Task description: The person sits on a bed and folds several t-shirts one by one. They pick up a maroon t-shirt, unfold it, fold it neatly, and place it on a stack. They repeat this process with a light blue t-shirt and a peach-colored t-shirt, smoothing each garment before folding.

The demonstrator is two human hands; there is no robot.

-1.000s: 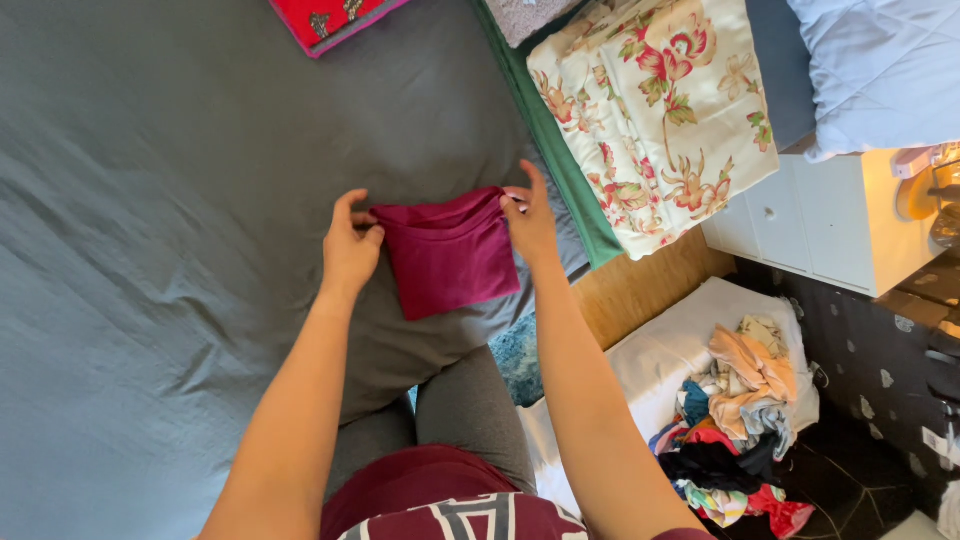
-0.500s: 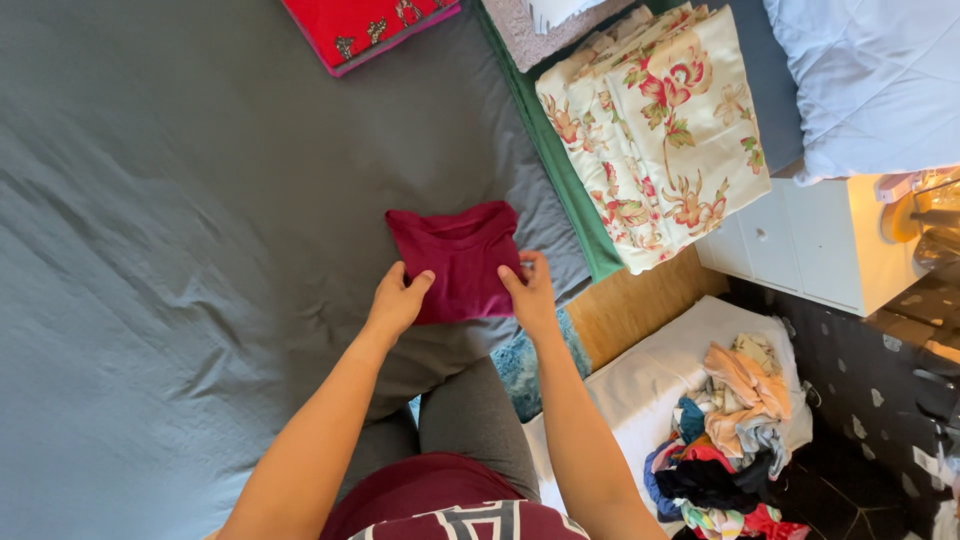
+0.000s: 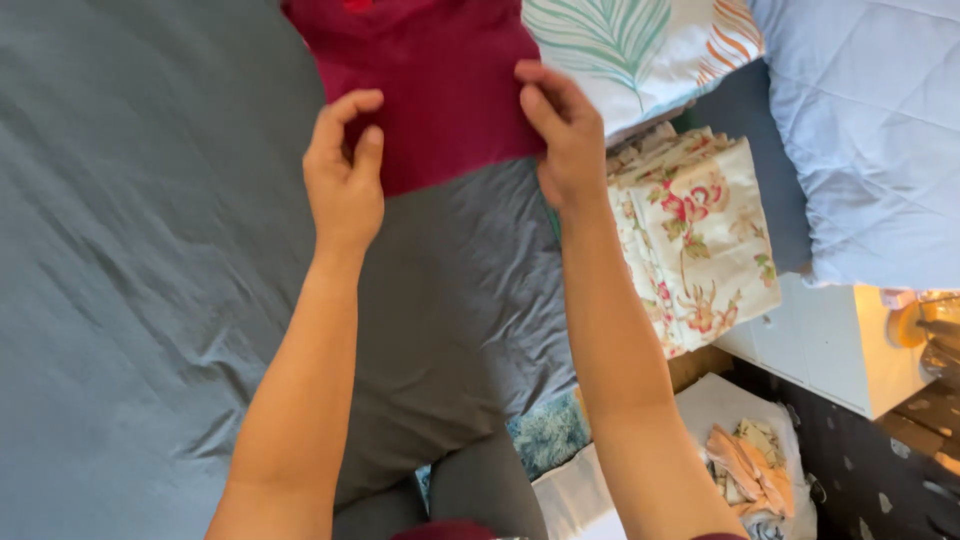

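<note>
A dark magenta folded garment (image 3: 430, 80) is held up above the grey bedsheet (image 3: 120, 300), near the top of the view. My left hand (image 3: 343, 175) pinches its lower left corner. My right hand (image 3: 562, 130) grips its right edge with the fingers curled over the cloth. Both arms reach out over the bed. The top of the garment runs out of the frame.
A folded floral cloth (image 3: 700, 235) lies at the bed's right edge, a leaf-print pillow (image 3: 640, 45) behind it and a pale blue quilted pillow (image 3: 870, 140) to the right. Below stand a white cabinet (image 3: 820, 345) and a white bin of clothes (image 3: 745, 465).
The garment lay on the sheet with both hands at its near edge; now both hands have lifted it and carried it forward, and my view has shifted toward the pillows.
</note>
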